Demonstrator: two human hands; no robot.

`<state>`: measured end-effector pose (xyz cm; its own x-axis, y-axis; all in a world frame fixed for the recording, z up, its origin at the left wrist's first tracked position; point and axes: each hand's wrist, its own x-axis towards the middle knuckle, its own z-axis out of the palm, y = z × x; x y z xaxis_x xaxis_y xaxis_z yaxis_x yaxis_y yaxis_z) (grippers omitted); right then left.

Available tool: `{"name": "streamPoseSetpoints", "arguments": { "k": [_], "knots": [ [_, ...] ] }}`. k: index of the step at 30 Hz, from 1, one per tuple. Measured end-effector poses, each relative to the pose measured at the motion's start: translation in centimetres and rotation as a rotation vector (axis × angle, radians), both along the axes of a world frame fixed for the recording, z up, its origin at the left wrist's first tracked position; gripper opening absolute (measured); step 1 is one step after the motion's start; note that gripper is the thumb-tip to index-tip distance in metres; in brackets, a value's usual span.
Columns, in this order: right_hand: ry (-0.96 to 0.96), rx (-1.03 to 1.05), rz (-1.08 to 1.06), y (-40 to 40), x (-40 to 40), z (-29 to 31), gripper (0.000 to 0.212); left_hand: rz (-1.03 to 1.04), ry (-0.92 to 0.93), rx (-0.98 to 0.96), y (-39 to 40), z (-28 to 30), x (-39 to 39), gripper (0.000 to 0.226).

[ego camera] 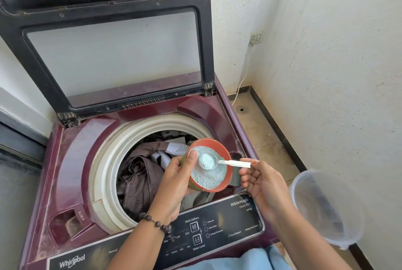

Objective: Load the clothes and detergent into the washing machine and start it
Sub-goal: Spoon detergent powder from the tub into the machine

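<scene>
A maroon top-loading washing machine [71, 161] stands with its lid [104, 36] raised. Brown and pale clothes [139, 174] lie in the drum. My left hand [174, 180] holds an orange bowl [224, 152] of blue-white detergent powder [208, 176] over the drum's right side, thumb on the rim. My right hand [263, 180] pinches the handle of a metal spoon [230, 163], whose scoop is heaped with powder and rests in the bowl.
The black control panel [219, 228] runs along the machine's front edge. A clear plastic bucket [326, 208] sits at the right near the wall. White walls enclose the corner, with a floor drain [241, 109], a cable and a socket [255, 38] behind.
</scene>
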<state>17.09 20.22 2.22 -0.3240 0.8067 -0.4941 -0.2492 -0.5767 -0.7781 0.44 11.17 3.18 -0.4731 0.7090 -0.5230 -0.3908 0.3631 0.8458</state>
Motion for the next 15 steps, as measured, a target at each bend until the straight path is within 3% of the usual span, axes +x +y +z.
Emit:
{"name": "streamPoseSetpoints", "arguments": {
  "k": [15],
  "knots": [
    [0.021,0.027,-0.032,-0.07,0.31,0.00,0.030,0.006,-0.038,0.006,0.19,0.08,0.03,0.059]
  ]
}}
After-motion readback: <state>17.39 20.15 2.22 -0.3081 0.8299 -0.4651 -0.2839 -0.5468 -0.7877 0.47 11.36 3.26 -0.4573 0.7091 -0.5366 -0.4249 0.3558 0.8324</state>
